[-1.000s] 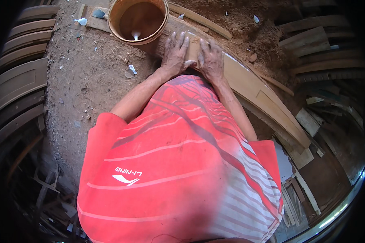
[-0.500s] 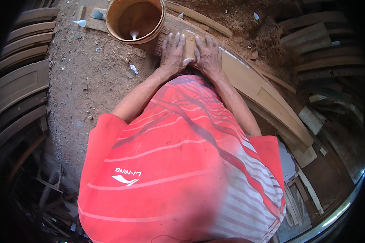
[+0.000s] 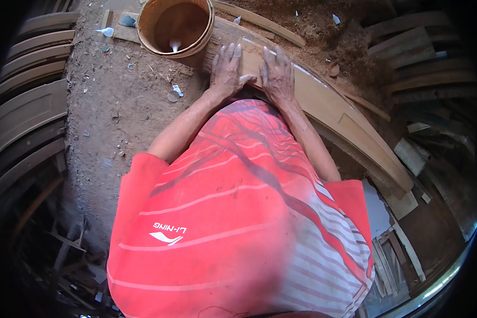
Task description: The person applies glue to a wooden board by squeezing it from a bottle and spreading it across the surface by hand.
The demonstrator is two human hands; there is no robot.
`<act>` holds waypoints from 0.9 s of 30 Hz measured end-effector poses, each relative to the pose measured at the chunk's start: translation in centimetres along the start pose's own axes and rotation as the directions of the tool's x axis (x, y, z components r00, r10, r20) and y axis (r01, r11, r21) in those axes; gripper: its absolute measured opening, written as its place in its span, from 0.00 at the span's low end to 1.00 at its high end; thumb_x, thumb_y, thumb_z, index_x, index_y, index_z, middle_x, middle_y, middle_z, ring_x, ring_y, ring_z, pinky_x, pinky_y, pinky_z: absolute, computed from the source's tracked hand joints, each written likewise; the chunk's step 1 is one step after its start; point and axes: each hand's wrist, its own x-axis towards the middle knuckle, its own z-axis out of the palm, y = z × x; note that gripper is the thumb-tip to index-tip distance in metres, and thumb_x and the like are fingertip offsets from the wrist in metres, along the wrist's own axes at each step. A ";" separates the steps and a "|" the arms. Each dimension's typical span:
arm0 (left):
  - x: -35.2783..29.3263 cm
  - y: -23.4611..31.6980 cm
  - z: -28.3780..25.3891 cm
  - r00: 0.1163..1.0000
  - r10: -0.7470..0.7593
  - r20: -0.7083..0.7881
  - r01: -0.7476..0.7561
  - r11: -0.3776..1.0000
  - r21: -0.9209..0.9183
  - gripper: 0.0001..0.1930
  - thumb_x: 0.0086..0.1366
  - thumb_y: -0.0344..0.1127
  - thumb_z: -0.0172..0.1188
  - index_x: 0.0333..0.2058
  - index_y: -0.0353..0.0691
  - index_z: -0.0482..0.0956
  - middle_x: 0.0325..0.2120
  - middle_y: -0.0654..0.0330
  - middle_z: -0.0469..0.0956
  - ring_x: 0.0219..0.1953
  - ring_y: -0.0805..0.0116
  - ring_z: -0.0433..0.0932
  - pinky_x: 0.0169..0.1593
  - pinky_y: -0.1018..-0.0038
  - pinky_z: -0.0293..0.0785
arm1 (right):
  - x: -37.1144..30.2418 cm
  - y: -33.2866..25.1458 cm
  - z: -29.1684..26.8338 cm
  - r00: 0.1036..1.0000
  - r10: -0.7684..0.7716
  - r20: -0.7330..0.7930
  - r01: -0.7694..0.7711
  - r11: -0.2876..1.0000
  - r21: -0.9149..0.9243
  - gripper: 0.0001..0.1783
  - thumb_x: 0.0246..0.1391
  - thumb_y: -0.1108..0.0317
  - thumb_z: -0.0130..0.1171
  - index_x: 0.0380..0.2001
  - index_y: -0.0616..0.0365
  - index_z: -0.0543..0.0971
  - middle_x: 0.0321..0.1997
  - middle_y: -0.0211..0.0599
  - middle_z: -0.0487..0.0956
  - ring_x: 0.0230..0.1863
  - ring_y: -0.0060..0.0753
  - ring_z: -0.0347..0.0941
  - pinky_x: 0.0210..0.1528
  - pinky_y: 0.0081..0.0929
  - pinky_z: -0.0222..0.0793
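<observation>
A long brown wooden panel [image 3: 328,106], which looks like a door with a recessed field, lies on a support and runs off to the right. My left hand [image 3: 226,73] rests flat on its left end, fingers forward and thumb stretched toward the right. Beside it, my right hand [image 3: 278,78] lies palm down on the panel, its fingers extended. A strip of bare wood shows between the two hands. Neither hand grips anything that I can see; the surface under the palms is hidden. Just past my left hand stands a brown bucket [image 3: 209,36].
A white pointed piece [image 3: 175,46] shows inside the bucket. Another white nozzle-like piece [image 3: 106,32] lies left of it. Wooden panels [image 3: 29,106] stand in a row at the far left. More boards [image 3: 405,47] are stacked at the right. Shavings cover the ground.
My right hand has slid a little to the right, widening the gap between the hands. My left hand stays nearly in place. The whole view has shifted slightly.
</observation>
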 end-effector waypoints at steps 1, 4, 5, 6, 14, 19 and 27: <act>-0.1 0.1 0.2 1.000 0.004 -0.004 -0.004 1.000 -0.012 0.57 0.55 0.55 0.77 0.74 0.33 0.56 0.72 0.42 0.61 0.74 0.39 0.57 0.73 0.47 0.58 | 0.0 0.0 -0.1 1.000 -0.019 0.019 0.019 1.000 -0.012 0.31 0.65 0.57 0.62 0.69 0.50 0.72 0.73 0.53 0.66 0.72 0.61 0.62 0.71 0.56 0.61; -0.1 -0.3 0.3 0.999 0.009 -0.040 -0.011 0.998 -0.057 0.59 0.54 0.53 0.78 0.73 0.28 0.54 0.70 0.39 0.62 0.72 0.40 0.61 0.70 0.51 0.64 | -0.2 0.2 0.1 0.999 -0.033 -0.002 0.033 0.999 0.033 0.32 0.65 0.57 0.63 0.70 0.49 0.71 0.73 0.53 0.66 0.72 0.60 0.62 0.71 0.55 0.61; 0.1 -0.1 0.4 0.998 0.009 -0.060 -0.015 0.995 -0.097 0.59 0.54 0.53 0.79 0.73 0.27 0.54 0.69 0.37 0.63 0.71 0.39 0.62 0.70 0.52 0.65 | 0.0 0.2 0.1 0.999 -0.034 -0.028 0.036 0.997 0.063 0.33 0.64 0.56 0.63 0.70 0.49 0.71 0.73 0.53 0.66 0.72 0.60 0.62 0.71 0.55 0.61; 0.1 0.3 0.5 0.997 0.009 -0.078 -0.020 0.991 -0.136 0.60 0.53 0.52 0.79 0.73 0.26 0.53 0.68 0.36 0.64 0.70 0.39 0.64 0.69 0.52 0.66 | 0.3 0.5 0.0 0.999 -0.023 -0.022 0.024 0.998 0.058 0.33 0.64 0.56 0.63 0.71 0.49 0.71 0.73 0.53 0.66 0.72 0.60 0.61 0.71 0.55 0.61; -0.5 -0.2 -0.8 0.987 -0.159 0.036 0.163 0.962 -0.220 0.57 0.58 0.52 0.77 0.74 0.28 0.53 0.63 0.34 0.70 0.64 0.37 0.72 0.66 0.52 0.69 | -0.8 0.0 1.5 0.981 0.120 -0.153 -0.091 0.979 0.184 0.36 0.62 0.61 0.63 0.72 0.54 0.68 0.74 0.54 0.66 0.73 0.60 0.61 0.72 0.56 0.60; -1.4 -1.1 0.6 0.987 -0.159 0.026 0.161 0.961 -0.227 0.55 0.60 0.51 0.75 0.74 0.30 0.52 0.63 0.36 0.68 0.65 0.39 0.68 0.67 0.48 0.63 | -1.6 1.3 2.7 0.946 0.144 -0.289 -0.075 0.969 0.238 0.34 0.60 0.65 0.64 0.68 0.62 0.71 0.71 0.52 0.70 0.70 0.56 0.66 0.71 0.48 0.64; -1.7 -0.4 0.6 0.990 -0.138 -0.027 0.134 0.984 -0.117 0.50 0.65 0.50 0.69 0.75 0.31 0.52 0.67 0.40 0.65 0.69 0.40 0.64 0.70 0.49 0.57 | -1.7 0.3 1.8 0.941 0.226 -0.251 -0.167 0.957 0.238 0.30 0.55 0.69 0.68 0.62 0.62 0.77 0.67 0.47 0.76 0.67 0.53 0.71 0.68 0.47 0.67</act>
